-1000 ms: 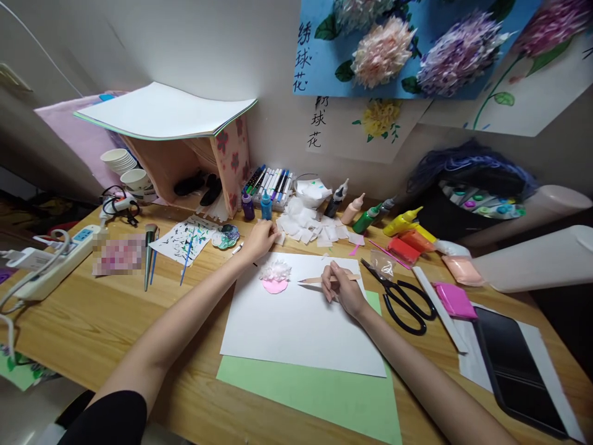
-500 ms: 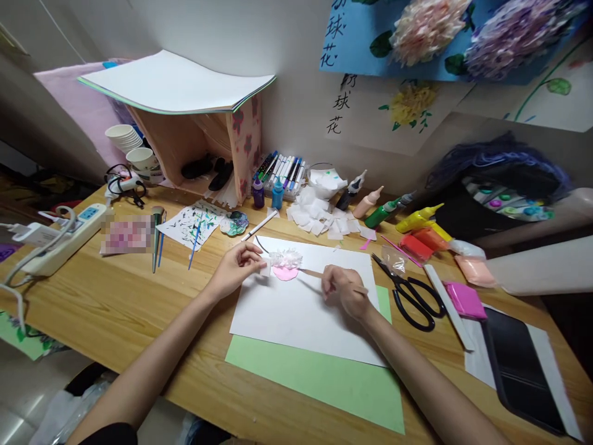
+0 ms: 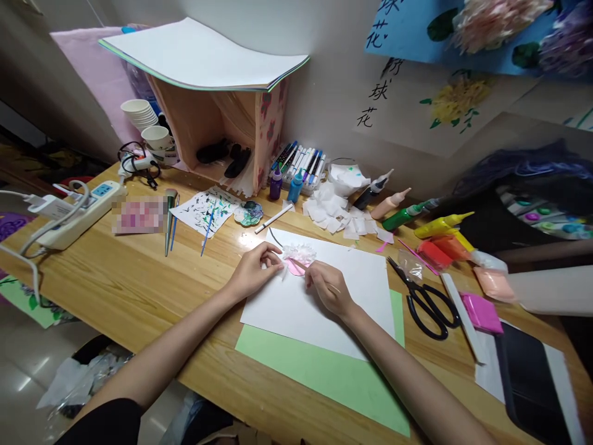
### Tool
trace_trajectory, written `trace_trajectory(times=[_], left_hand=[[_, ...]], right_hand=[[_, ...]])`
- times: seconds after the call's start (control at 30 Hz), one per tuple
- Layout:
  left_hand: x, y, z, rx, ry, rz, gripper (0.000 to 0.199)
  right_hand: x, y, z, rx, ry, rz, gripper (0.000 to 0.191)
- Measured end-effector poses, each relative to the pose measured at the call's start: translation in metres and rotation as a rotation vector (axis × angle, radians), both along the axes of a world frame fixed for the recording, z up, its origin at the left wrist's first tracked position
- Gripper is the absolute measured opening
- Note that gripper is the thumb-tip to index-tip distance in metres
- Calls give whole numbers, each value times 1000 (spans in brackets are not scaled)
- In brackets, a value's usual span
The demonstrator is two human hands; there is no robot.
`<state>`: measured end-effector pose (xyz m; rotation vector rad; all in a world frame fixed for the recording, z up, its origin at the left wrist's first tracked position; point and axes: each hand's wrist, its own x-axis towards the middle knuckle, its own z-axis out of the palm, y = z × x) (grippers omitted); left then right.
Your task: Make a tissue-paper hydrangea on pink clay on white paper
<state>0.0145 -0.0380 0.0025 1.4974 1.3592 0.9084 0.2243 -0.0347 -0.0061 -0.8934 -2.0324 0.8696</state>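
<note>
A white sheet (image 3: 324,321) lies over a green sheet (image 3: 319,383) on the wooden table. On the white sheet is a pink round patch (image 3: 293,268), its upper part covered by a ruffled whitish paper flower (image 3: 301,251). My left hand (image 3: 257,267) pinches a small white paper piece (image 3: 283,272) at the patch's left edge. In my right hand (image 3: 330,287) is a thin wooden stick (image 3: 334,288), its tip over the pink patch. Whether the tip touches the patch or the paper, I cannot tell.
White paper squares (image 3: 327,207) are heaped behind the sheet, beside several paint bottles (image 3: 393,204). Black scissors (image 3: 426,303) lie to the right, near a phone (image 3: 528,377). Paintbrushes (image 3: 169,216) and a power strip (image 3: 83,213) are at the left.
My right hand has moved left, bringing the stick from the patch's right side over it. My left hand still pinches the paper piece, now lower beside the patch. The camera view has shifted.
</note>
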Motion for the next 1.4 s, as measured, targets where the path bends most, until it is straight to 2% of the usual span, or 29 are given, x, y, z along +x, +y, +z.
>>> trace_trajectory(times=[0.27, 0.37, 0.53, 0.67, 0.87, 1.07, 1.2, 1.3, 1.4], left_hand=[[15, 10, -5, 87, 125, 82, 21], [18, 11, -9, 144, 165, 99, 19], [20, 10, -7, 202, 219, 85, 18], [20, 11, -5, 213, 199, 106, 17], [20, 11, -6, 229, 192, 124, 15], [20, 12, -7, 241, 185, 124, 15], [20, 13, -8, 215, 176, 120, 16], [19, 12, -9, 200, 186, 124, 16], [18, 10, -9, 193, 205, 119, 17]], right_hand=[[-1, -3, -2, -49, 76, -60, 41], [0, -6, -3, 74, 125, -68, 40], [-2, -8, -2, 362, 40, 70, 33], [-6, -5, -2, 411, -82, 70, 29], [-7, -3, -2, 425, -129, 55, 28], [-9, -2, 1, 374, -153, 23, 29], [-11, -1, 2, 277, -159, -8, 36], [-18, 1, 8, 134, -137, -97, 44], [-29, 7, 20, -110, -75, -270, 51]])
